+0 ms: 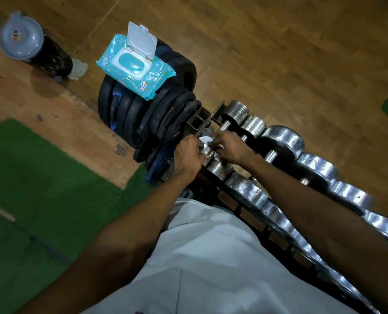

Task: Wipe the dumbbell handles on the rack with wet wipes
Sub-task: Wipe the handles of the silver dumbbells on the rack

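Steel dumbbells lie in rows on a dark rack [242, 209] that runs from the centre to the lower right. My left hand [187, 155] grips the near head of the first dumbbell [205, 152] at the rack's far end. My right hand [231, 146] is curled round that dumbbell's handle with a white wet wipe [205, 139] bunched under its fingers; the handle itself is hidden. A turquoise wet wipes pack [135, 69], lid flipped open, lies on top of a stack of black weight plates [147, 114].
A bigger dumbbell [279, 139] and several more follow along the rack. A black bin with a grey lid [21, 39] stands on the wooden floor at upper left. Green matting [41, 182] covers the floor at left. My white shirt fills the lower middle.
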`<state>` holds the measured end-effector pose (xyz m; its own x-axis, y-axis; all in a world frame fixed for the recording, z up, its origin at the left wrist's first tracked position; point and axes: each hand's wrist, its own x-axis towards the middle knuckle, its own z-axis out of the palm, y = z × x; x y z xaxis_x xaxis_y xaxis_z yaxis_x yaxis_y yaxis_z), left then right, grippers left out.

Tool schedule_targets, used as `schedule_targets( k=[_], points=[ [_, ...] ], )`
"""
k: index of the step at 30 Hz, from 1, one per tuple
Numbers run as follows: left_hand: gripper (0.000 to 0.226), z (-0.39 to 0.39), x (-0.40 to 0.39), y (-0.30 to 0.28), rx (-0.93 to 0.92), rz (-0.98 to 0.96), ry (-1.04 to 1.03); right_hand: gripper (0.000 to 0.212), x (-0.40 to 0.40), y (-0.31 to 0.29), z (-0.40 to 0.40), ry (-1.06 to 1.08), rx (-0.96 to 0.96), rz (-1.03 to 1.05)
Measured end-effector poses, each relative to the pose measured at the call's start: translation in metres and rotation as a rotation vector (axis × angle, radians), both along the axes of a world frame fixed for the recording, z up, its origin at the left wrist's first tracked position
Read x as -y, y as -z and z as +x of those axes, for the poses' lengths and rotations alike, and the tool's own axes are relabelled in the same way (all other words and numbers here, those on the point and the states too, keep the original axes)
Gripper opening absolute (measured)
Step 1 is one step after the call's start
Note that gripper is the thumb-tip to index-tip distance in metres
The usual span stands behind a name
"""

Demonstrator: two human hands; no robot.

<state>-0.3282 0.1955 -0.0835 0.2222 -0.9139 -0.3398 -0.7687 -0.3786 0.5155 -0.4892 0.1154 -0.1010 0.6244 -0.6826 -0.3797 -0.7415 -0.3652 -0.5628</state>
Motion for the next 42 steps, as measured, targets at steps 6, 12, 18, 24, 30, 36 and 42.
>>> schedule_targets(
  k=[6, 12, 18, 24, 30, 36, 42],
  points=[
    [0.027, -0.002, 0.002, -0.003, 0.009, 0.001, -0.006, 0.017, -0.021, 0.005, 0.008, 0.542, 0.032, 0.156],
    [0.031, -0.001, 0.001, -0.001, 0.042, -0.001, 0.005, 0.023, -0.022, 0.006, 0.029, 0.831, -0.028, 0.262],
    [0.034, -0.001, 0.001, -0.002, 0.034, -0.009, 0.001, 0.017, -0.007, -0.011, 0.032, 1.116, 0.123, 0.682],
    [0.038, 0.003, 0.001, -0.003, 0.021, -0.001, -0.009, 0.014, 0.005, -0.007, 0.038, 1.305, 0.453, 1.070],
    [0.034, 0.004, 0.001, 0.000, 0.019, -0.004, 0.013, 0.016, 0.014, -0.015, 0.040, 1.541, 0.612, 1.124],
    [0.031, 0.004, 0.003, 0.000, 0.005, 0.020, 0.010, 0.017, 0.027, -0.016, 0.040, 1.681, 0.640, 1.000],
    [0.039, 0.006, 0.003, 0.002, 0.005, 0.011, -0.002, 0.012, -0.007, -0.009, 0.054, 1.518, 0.305, 0.697]
  ],
)
